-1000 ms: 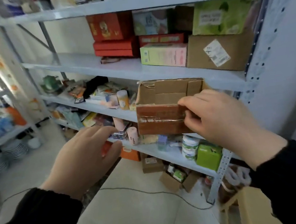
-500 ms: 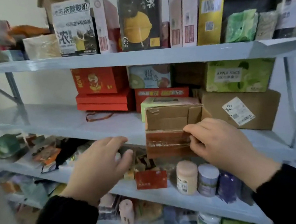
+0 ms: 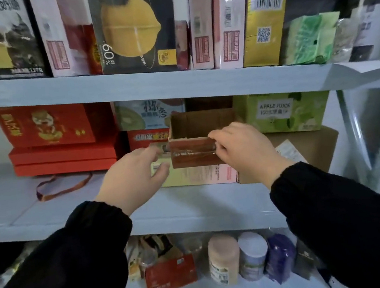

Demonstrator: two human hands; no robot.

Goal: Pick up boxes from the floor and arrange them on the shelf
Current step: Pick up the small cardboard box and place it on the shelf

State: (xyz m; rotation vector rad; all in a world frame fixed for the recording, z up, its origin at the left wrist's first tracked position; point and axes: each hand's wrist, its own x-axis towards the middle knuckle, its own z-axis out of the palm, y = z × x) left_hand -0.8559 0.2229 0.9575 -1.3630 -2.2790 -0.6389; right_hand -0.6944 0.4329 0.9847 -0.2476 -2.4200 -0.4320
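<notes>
Her right hand pinches the open cardboard box's near wall, over the pale carton on the shelf. Left hand, fingers loose, holds nothing beside it

right hand covers the right near corner of the cardboard box; box floor not visible. can't tell if it rests on the pale flat box or sits just above it. left hand hides that box's left end. brown carton: label half behind the wrist. top-row boxes cut off by the upper edge. lower-shelf jars blurred, labels unreadable.
</notes>
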